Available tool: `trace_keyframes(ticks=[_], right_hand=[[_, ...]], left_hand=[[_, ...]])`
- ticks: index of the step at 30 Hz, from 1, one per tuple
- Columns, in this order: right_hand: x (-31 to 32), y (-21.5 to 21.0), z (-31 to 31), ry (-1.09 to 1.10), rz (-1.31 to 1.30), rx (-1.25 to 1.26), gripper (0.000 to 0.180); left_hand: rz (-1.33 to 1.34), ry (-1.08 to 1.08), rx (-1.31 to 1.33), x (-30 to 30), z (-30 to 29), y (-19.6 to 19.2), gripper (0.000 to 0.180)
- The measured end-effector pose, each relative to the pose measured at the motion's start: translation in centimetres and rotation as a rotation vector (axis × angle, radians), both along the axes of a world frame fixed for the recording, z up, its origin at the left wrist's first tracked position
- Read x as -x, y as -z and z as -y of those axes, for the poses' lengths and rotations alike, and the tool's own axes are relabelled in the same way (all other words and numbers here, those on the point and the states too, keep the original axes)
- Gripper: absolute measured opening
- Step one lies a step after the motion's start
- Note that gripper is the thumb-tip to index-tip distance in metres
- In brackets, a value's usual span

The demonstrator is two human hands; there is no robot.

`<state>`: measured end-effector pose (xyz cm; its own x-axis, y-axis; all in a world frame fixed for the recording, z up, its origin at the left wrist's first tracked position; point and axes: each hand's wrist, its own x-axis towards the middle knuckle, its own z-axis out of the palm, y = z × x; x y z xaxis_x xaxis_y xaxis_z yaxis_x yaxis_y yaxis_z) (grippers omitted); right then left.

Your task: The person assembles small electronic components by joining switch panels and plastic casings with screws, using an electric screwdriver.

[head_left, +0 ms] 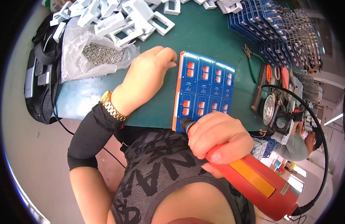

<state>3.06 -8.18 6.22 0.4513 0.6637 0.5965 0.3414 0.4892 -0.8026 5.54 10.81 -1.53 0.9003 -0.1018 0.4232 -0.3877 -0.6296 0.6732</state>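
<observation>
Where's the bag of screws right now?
In the head view the clear plastic bag of screws lies at the upper left of the green table, just left of the left hand and below the pile of white plastic frames.

Desk (202,33) top: dark green. Panel (204,91) at the near edge: blue, with rows of orange-red rectangles and a thin orange strip down its left side. Electric screwdriver (254,179) in the right hand (217,136): red-orange body, yellow-orange stripe, black tip, black cable. Left hand (146,76) wrist: gold watch (112,105), black sleeve above it. Far left corner: white plastic frames (120,18); clear bag (90,54) of silvery-grey screws. Far right corner: stacked blue trays (269,30) with grey parts. Shirt: dark grey with a black letter pattern. Right edge: green-handled pliers (252,61).
</observation>
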Motion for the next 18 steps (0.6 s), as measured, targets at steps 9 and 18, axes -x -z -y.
trace_keyframes(ticks=[9, 18], right_hand=[[-0.9, -0.3, 3.1, -0.148, -0.12, -0.266, 0.016], [0.9, 0.7, 8.0, 0.492, -0.033, -0.266, 0.054]], left_hand=[[0.015, 0.263, 0.217, 0.3, 3.1, -0.2, 0.014], [0.021, 0.417, -0.082, 1.3, 4.4, -0.7, 0.014]])
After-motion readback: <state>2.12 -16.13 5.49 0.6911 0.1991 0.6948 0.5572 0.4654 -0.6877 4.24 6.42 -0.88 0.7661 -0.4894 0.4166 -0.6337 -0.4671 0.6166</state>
